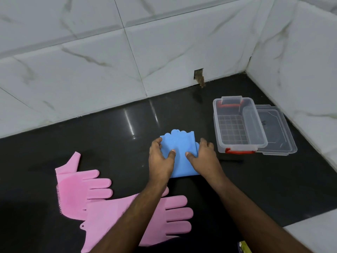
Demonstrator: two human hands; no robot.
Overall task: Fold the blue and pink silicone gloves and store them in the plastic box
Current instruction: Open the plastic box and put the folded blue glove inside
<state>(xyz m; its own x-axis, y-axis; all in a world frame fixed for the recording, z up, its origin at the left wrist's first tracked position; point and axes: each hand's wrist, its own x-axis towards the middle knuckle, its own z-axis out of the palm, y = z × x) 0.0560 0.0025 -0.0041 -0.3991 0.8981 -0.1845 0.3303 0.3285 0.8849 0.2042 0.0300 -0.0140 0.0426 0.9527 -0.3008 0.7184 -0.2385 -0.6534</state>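
Black counter point(118, 136) is carrying two pink gloves point(94, 196) lying flat at seven o'clock, an open clear plastic box point(237, 125) sitting at two o'clock, and folded blue gloves point(182, 152) lying at centre, with the left hand point(160, 157) and right hand point(204, 157) pinching their sides.

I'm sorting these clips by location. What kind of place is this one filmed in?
Probably a home kitchen or utility counter: a polished black stone countertop set into a corner of white marble-look wall tiles, with silicone scrubbing gloves laid out on it.
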